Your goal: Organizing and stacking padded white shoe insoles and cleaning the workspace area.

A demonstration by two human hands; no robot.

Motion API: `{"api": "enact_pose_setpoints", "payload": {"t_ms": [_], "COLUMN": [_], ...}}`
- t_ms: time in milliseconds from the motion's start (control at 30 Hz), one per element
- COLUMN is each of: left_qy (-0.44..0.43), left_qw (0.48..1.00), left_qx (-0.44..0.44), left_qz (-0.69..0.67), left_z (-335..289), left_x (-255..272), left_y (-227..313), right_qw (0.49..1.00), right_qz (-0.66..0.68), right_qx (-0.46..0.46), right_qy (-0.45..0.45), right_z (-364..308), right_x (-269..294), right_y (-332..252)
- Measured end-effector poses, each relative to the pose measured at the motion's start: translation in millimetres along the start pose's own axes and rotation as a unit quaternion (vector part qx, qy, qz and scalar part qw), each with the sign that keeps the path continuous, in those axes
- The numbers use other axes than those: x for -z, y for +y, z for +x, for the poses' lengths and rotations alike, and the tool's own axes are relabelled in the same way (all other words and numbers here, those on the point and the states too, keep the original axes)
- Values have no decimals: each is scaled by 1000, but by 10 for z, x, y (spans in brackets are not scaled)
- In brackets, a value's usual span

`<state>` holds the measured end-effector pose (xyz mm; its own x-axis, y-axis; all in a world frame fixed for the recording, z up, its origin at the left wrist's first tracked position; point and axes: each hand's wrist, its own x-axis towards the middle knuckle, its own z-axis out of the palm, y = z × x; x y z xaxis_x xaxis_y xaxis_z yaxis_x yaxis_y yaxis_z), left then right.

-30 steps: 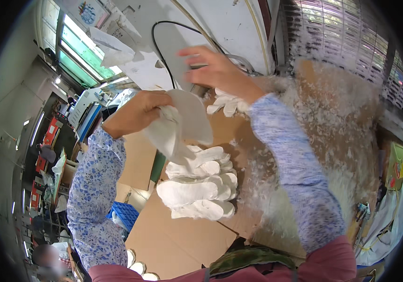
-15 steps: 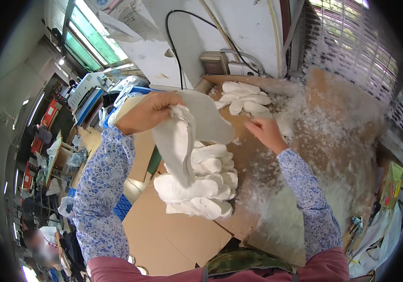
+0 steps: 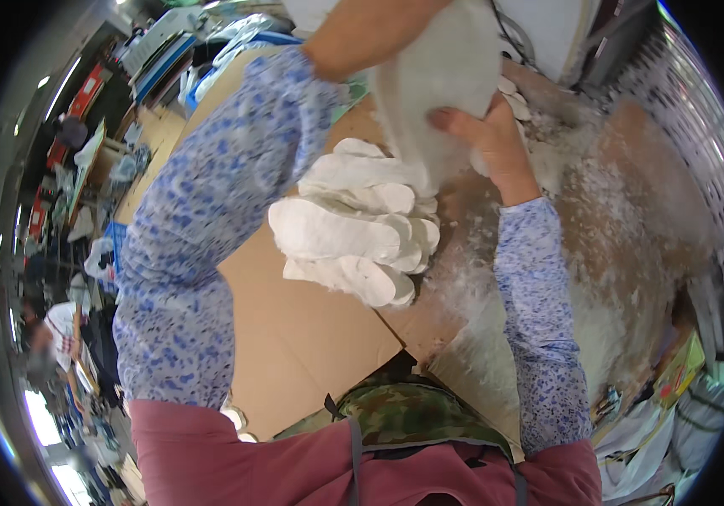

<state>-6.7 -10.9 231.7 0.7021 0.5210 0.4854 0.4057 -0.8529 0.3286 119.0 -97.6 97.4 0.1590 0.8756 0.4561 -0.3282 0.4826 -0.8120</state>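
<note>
A white, soft, foot-shaped liner hangs blurred in front of me near the top edge. My right hand grips its side, the thumb lying across its face and the other fingers mostly hidden. My left hand reaches up beside the liner's upper end; only the wrist and the back part show, and the fingers are hidden or cut off by the top edge. Below the hanging liner lies a stack of similar white liners, layered with rounded ends facing right.
Cardboard covers the work surface, strewn on the right with white fluff. More white liners lie beyond my right hand. A wire mesh borders the right side. Left are a blue crate and a person.
Both hands have moved up and away from me. The right hand, empty and apart before, now grips the liner that hung from my left hand. My view has tilted downward.
</note>
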Motion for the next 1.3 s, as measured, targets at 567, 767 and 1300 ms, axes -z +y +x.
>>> {"api": "enact_pose_setpoints", "payload": {"t_ms": [567, 767, 1300], "left_qy": [-204, -150, -251], "left_qw": [906, 971, 950], "left_qx": [326, 110, 53], "left_qz": [178, 147, -176], "left_z": [-2619, -1930, -1260], "left_x": [-1176, -901, -915], "left_y": [-2434, -1644, -2021], "right_qw": [749, 868, 577], "right_qz": [-631, -437, -791], "right_qx": [-26, -53, -165], "right_qy": [-201, -230, 121], "right_z": [-828, -324, 1539], "right_x": [205, 593, 3219], "right_y": [2108, 1816, 2119]}}
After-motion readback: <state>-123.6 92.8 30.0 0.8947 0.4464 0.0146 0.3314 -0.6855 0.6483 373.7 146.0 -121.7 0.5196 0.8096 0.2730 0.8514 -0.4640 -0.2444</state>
